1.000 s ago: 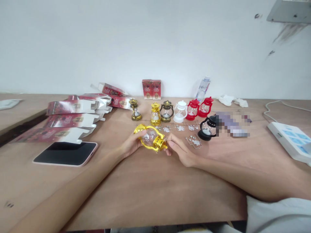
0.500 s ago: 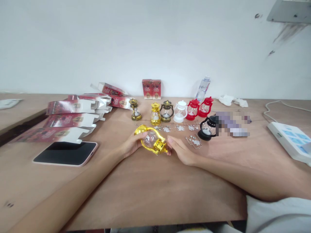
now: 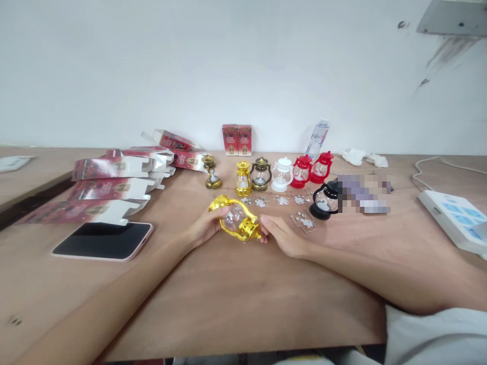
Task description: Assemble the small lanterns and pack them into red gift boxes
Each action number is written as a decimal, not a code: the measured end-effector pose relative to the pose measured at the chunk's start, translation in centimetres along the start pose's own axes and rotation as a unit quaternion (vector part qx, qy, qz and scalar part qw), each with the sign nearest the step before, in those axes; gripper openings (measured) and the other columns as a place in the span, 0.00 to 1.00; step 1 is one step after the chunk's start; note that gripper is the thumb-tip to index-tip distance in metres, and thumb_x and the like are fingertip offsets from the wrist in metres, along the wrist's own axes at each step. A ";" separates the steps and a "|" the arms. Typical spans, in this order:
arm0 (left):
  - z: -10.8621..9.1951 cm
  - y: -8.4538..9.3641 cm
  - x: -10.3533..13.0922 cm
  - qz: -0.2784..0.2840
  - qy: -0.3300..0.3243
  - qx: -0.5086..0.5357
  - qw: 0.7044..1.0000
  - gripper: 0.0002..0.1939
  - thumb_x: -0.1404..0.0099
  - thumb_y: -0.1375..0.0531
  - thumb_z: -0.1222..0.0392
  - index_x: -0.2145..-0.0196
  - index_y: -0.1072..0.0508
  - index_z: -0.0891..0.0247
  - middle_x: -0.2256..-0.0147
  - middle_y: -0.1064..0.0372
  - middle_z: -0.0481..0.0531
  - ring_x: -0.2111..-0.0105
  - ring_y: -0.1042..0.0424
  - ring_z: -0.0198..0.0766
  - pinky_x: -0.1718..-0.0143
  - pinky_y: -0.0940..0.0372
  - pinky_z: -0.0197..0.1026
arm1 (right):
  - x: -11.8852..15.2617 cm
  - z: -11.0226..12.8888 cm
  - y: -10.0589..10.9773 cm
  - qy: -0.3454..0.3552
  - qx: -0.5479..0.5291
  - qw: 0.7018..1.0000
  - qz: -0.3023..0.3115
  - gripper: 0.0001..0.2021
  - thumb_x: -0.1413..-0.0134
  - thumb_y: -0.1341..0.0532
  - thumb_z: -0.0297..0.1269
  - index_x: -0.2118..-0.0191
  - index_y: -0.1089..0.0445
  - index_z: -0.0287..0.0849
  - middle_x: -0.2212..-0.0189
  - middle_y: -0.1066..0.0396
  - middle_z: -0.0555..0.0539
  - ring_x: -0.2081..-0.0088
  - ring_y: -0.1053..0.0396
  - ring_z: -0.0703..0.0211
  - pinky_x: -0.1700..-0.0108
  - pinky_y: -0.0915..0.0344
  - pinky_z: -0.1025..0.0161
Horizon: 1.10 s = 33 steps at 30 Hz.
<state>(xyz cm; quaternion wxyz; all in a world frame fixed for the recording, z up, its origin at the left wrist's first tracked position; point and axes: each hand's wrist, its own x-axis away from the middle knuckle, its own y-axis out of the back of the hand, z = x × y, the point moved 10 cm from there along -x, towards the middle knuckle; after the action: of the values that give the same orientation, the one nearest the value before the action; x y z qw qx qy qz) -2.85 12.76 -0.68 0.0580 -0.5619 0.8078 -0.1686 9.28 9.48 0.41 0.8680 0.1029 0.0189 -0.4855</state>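
A shiny gold lantern (image 3: 249, 228) with a clear globe lies tilted in the air above the tabletop, its base to the left and its cap to the right. My left hand (image 3: 207, 226) is wrapped round its base end, thumb on top. At the cap, my right hand (image 3: 279, 234) has its fingers closed against the pointed tip; the fingertips are partly hidden. Just behind stand a smaller-looking gold lantern (image 3: 243, 178), a bronze lantern (image 3: 261, 175) and a white lantern (image 3: 282, 175). Flat white and wire pieces (image 3: 303, 221) lie past my right hand.
Red printed cartons (image 3: 108, 187) are piled at the left, with a phone (image 3: 102, 241) in front. Two red boxes (image 3: 237, 140) stand by the wall. Red lanterns (image 3: 302, 172), a black lantern (image 3: 325, 200), a bottle (image 3: 318, 138) and a white device (image 3: 454, 220) are to the right.
Almost nothing differs. Both hands and the gold lantern have shifted very slightly to the left, with the grip unchanged.
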 end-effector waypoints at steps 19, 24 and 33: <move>0.1 1.1 -0.3 -0.035 -0.004 0.083 0.996 0.11 0.41 0.39 0.55 0.63 0.27 0.65 0.67 0.24 0.53 0.62 0.25 0.44 0.58 0.29 0.45 | -0.7 -0.1 2.3 0.003 -0.017 0.998 -0.067 0.23 0.45 0.46 0.59 0.76 0.38 0.42 0.78 0.35 0.51 0.76 0.39 0.64 0.71 0.41 0.65; -0.1 0.9 -0.2 -0.079 -0.012 0.121 0.989 0.10 0.37 0.42 0.58 0.61 0.28 0.65 0.67 0.25 0.53 0.67 0.25 0.40 0.62 0.27 0.42 | -1.4 0.9 4.7 0.007 -0.016 0.993 -0.113 0.21 0.47 0.43 0.55 0.78 0.38 0.42 0.80 0.39 0.53 0.76 0.41 0.65 0.72 0.44 0.66; -0.5 0.5 0.0 -0.056 -0.049 0.047 0.996 0.17 0.45 0.35 0.53 0.60 0.30 0.64 0.63 0.27 0.52 0.65 0.26 0.39 0.69 0.29 0.37 | -1.5 4.1 7.2 0.038 0.039 0.983 -0.173 0.21 0.48 0.43 0.54 0.80 0.41 0.42 0.81 0.41 0.54 0.76 0.43 0.65 0.72 0.44 0.66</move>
<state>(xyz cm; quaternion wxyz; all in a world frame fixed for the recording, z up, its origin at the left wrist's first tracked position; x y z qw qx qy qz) -3.48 13.06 -0.37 0.1145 -0.6106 0.7624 -0.1814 14.35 13.54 5.82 0.7647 0.1500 0.0506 -0.6246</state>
